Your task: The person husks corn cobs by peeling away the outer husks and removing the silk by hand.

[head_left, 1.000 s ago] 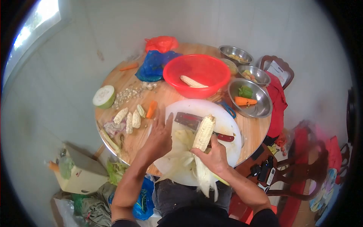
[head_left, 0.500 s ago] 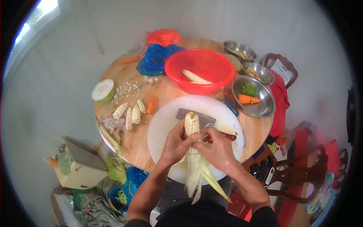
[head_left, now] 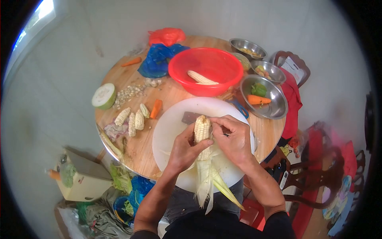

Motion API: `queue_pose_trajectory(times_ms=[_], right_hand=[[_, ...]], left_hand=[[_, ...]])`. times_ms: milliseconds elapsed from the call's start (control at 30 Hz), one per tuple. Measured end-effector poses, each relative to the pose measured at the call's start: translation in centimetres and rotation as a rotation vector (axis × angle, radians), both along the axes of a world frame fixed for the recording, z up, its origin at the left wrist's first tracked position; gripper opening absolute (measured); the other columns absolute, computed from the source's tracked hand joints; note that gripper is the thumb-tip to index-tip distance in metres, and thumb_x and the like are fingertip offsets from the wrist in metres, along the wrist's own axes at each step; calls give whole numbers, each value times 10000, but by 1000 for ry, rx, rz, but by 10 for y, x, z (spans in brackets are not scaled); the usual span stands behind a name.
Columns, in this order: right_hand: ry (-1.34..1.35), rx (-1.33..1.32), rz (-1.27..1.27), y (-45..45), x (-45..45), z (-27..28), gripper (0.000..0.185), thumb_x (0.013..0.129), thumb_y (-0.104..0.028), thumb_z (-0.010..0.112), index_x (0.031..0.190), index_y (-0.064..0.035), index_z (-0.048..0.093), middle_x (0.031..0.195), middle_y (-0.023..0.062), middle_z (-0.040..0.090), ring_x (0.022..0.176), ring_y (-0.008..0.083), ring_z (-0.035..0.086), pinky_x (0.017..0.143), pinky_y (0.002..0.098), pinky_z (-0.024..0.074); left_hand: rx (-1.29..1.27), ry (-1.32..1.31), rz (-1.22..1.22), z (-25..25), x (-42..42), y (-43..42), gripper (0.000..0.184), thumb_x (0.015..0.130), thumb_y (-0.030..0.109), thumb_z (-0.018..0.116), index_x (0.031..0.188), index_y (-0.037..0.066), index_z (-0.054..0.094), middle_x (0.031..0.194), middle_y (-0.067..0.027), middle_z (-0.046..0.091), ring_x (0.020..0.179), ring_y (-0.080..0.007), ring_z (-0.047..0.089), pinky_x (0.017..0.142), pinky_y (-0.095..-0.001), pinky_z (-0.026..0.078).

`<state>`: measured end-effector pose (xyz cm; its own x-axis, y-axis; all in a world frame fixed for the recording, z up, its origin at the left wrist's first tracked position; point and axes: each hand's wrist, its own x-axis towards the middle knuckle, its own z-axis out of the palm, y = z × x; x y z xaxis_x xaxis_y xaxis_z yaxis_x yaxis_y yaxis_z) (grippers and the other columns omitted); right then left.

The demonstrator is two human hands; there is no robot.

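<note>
An ear of corn (head_left: 203,133) stands upright over the round white cutting board (head_left: 167,119), its pale kernels bare and its husk (head_left: 205,179) hanging peeled down below. My left hand (head_left: 185,149) is wrapped round the middle of the ear, thumb across the front. Beside the upper right of the ear is my right hand (head_left: 234,137), its thumb and fingers pinched together close to the kernels; whatever is between them is too small to make out. A cleaver (head_left: 191,117) lies on the board behind the ear, mostly covered by the ear and my right hand.
Behind the board, a red basin (head_left: 187,81) holds corn. Metal bowls (head_left: 278,107) with vegetables line the right side, near blue-handled scissors (head_left: 240,108). On the left lie short corn pieces (head_left: 139,120), carrot pieces (head_left: 156,109), garlic cloves (head_left: 129,93) and a cut green melon (head_left: 104,96).
My right hand has moved up along the ear, from its middle toward the top. My left hand keeps its hold. The whole view has shifted slightly.
</note>
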<state>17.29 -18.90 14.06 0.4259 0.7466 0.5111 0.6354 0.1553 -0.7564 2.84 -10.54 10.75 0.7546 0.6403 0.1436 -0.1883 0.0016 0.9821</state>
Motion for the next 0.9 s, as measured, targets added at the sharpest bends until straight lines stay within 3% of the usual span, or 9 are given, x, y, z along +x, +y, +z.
queue_pose_trajectory(times_ms=[67, 300, 500, 567, 700, 800, 900], right_hand=[[177, -6, 5, -3, 0, 0, 207, 901, -59, 664, 1087, 12, 720, 947, 159, 740, 773, 226, 743, 699, 326, 575], [216, -92, 15, -5, 6, 8, 241, 960, -73, 606, 1173, 13, 682, 923, 172, 727, 768, 253, 731, 707, 337, 565], [-90, -287, 151, -8, 18, 14, 159, 982, -114, 576, 1051, 2, 660, 963, 190, 704, 877, 367, 695, 770, 417, 545], [-438, -201, 251, -10, 26, 1, 149, 988, -149, 570, 988, -22, 648, 942, 186, 701, 884, 401, 673, 764, 465, 537], [-524, -347, 416, -24, 26, -21, 148, 970, -169, 628, 992, -23, 636, 871, 181, 687, 815, 394, 670, 737, 453, 527], [-393, -442, 208, -24, 18, -5, 239, 976, -234, 624, 1083, -20, 608, 851, 171, 685, 791, 404, 671, 726, 481, 523], [-426, -539, 129, -14, 4, 25, 328, 984, -288, 589, 1067, 29, 568, 916, 239, 695, 817, 433, 688, 722, 532, 531]], left_hand=[[-19, -28, 0, 1, 2, 0, 597, 905, 6, 738, 1439, -34, 476, 1258, -61, 622, 1142, -125, 591, 985, -297, 491], [-61, -90, 46, -11, 7, 5, 594, 909, 25, 741, 1439, -34, 477, 1245, -63, 623, 1124, -112, 580, 968, -291, 496], [-41, -83, -39, -2, -2, 9, 593, 917, 49, 731, 1449, -23, 480, 1286, -65, 615, 1154, -132, 576, 1001, -304, 476], [-32, -86, -61, -6, -4, 23, 596, 920, 62, 727, 1454, -26, 478, 1301, -69, 613, 1176, -145, 570, 1028, -320, 460], [-73, -157, -81, -17, -11, 42, 617, 930, 120, 725, 1471, -34, 469, 1354, -99, 608, 1246, -195, 559, 1088, -367, 421], [-72, -135, -107, -16, -14, 43, 604, 947, 167, 714, 1466, -31, 478, 1384, -114, 600, 1277, -211, 551, 1095, -378, 417], [-23, -126, -117, -16, -8, 38, 584, 976, 230, 689, 1461, -23, 488, 1387, -107, 594, 1291, -206, 535, 1104, -389, 405]])
